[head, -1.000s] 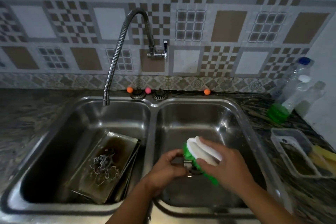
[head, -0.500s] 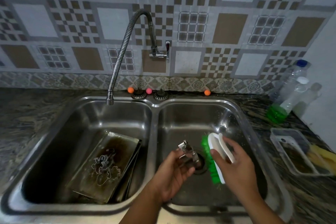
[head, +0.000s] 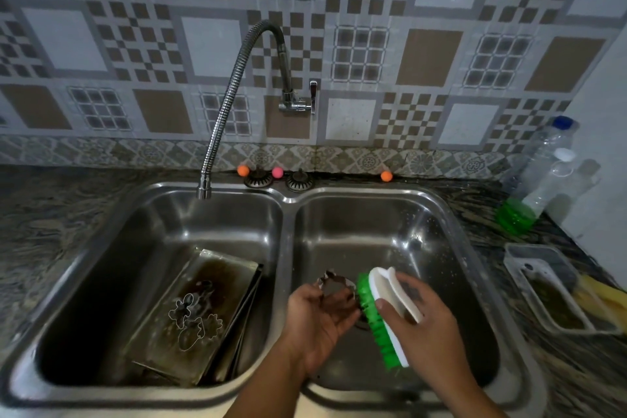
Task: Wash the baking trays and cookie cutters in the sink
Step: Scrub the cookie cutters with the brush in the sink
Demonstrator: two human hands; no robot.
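Patterned tile backs a double steel sink (head: 288, 200). Left basin: stacked baking trays (head: 203, 312), loose cookie cutters (head: 193, 322) on top, unwashed. Right basin: your left hand (head: 319, 319) cradles one cutter (head: 334, 285) in curled fingers; your right hand (head: 424, 322) grips the green-bristled brush (head: 381, 312). Work bristles into the inner corners and mind the thin edges.

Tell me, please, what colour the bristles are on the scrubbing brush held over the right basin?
Bright green, beneath a white plastic brush body; the head view shows them plainly.

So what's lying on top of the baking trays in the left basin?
Thin metal cookie cutters lie on the top tray of the stacked baking trays. The lower trays show only their edges; their surfaces are covered.
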